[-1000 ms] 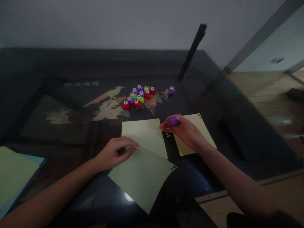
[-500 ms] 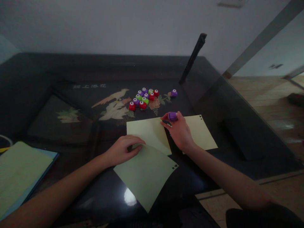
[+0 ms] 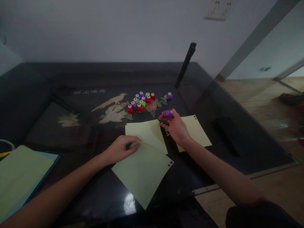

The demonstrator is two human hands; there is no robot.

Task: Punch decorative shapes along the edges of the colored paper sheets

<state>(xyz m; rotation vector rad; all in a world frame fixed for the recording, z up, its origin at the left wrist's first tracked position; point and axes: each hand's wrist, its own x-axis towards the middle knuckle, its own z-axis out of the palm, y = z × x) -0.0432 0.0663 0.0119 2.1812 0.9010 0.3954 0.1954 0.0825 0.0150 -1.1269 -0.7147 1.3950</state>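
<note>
This looks like a room in a home. The dark lacquered table (image 3: 71,72) carries a decorative inlay of birds and flowers (image 3: 111,106) under a glossy top. Behind it is a plain white wall with a socket plate (image 3: 219,9). To the right, a wooden floor (image 3: 256,95) has a shoe (image 3: 291,98) lying on it.

Our left forearm (image 3: 71,183) reaches in from the lower left with the wrist straight. Our left hand (image 3: 120,149) lies palm down, fingers loosely bent and pointing right, thumb close beneath them; we cannot tell whether it pinches or only presses. Our right forearm (image 3: 218,174) comes up from the lower right, angling toward the middle. Our right hand (image 3: 177,129) is raised, thumb and fingertips pinched around a punch (image 3: 168,114).
</note>
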